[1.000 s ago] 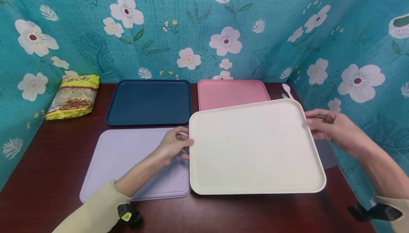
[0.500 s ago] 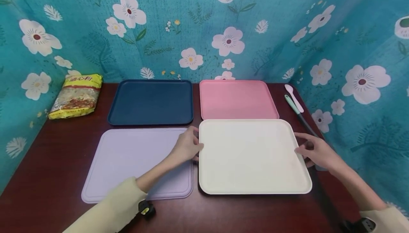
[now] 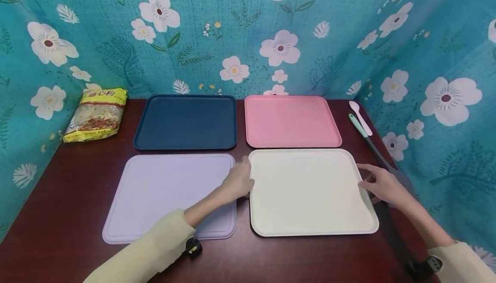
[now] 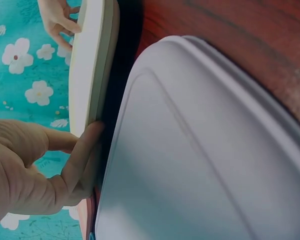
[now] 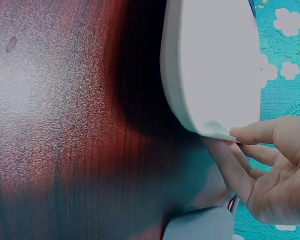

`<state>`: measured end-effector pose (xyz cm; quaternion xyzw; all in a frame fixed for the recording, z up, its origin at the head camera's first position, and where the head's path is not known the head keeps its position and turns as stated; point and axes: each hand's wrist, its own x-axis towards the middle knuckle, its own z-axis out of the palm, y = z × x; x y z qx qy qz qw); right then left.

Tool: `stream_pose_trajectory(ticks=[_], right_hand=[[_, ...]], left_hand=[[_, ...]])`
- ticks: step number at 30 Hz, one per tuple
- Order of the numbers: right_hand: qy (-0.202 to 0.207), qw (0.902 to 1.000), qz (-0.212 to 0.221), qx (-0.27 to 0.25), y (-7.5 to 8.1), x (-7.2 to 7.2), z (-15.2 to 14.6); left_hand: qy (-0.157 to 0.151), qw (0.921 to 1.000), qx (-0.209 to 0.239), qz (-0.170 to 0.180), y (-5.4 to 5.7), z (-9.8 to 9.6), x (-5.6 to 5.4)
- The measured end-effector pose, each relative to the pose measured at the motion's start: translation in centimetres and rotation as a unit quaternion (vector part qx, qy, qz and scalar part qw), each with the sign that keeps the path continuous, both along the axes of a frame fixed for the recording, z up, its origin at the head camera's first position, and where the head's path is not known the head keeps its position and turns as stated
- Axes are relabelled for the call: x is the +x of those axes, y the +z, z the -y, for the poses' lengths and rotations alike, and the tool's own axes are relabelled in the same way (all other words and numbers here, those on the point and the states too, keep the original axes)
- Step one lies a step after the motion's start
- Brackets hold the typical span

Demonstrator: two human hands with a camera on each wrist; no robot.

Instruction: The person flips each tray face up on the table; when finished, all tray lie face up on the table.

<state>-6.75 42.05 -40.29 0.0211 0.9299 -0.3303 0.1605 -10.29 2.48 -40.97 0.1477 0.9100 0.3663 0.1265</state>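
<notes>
A cream-white rectangular tray (image 3: pixel 310 197) lies level, low over the table at the front right. My left hand (image 3: pixel 238 181) holds its left edge, thumb at the rim; in the left wrist view the fingertips (image 4: pixel 94 129) meet the tray's side. My right hand (image 3: pixel 382 185) pinches the opposite edge. In the right wrist view the thumb (image 5: pixel 250 134) is on top of the rim and fingers reach beneath, with a dark shadow under the tray. Left of it, close by, lies a lavender tray-like board (image 3: pixel 170 188), partly behind my left forearm.
Behind are a navy tray (image 3: pixel 186 121) and a pink tray (image 3: pixel 292 121), side by side. A yellow noodle bag (image 3: pixel 97 115) sits at the back left. Along the right side lie a pale pink spoon (image 3: pixel 360 119) and a dark utensil with a green handle end (image 3: pixel 357 124), near the curtain (image 3: pixel 445 145).
Both hands have lowered the white tray from a raised, tilted position to nearly level at the table. The pink tray and the utensils at right are now uncovered.
</notes>
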Motion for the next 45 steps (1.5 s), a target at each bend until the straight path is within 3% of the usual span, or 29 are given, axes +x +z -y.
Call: stream_pose_trajectory(ticks=[7, 20, 33, 41, 45], right_hand=[[0.004, 0.9996, 0.019, 0.02, -0.2, -0.6, 0.1], [0.001, 0.9988, 0.028, 0.04, -0.2, -1.1, 0.7], [-0.005, 0.9982, 0.031, 0.051, 0.0, -1.0, 0.7], [0.0, 0.9986, 0.031, 0.044, -0.5, -0.9, 0.2], [-0.004, 0.9991, 0.018, 0.039, -0.8, -0.6, 0.0]], left_hand=[[0.003, 0.999, 0.016, 0.041, 0.1, -0.4, -0.2], [0.002, 0.9986, -0.011, 0.052, -0.1, -0.5, -0.7], [0.013, 0.9983, -0.04, 0.039, 0.0, -1.1, -0.6], [-0.007, 0.999, -0.044, -0.005, 0.0, -0.9, -0.3], [-0.008, 0.9992, -0.038, 0.0, 0.3, -0.6, -0.2]])
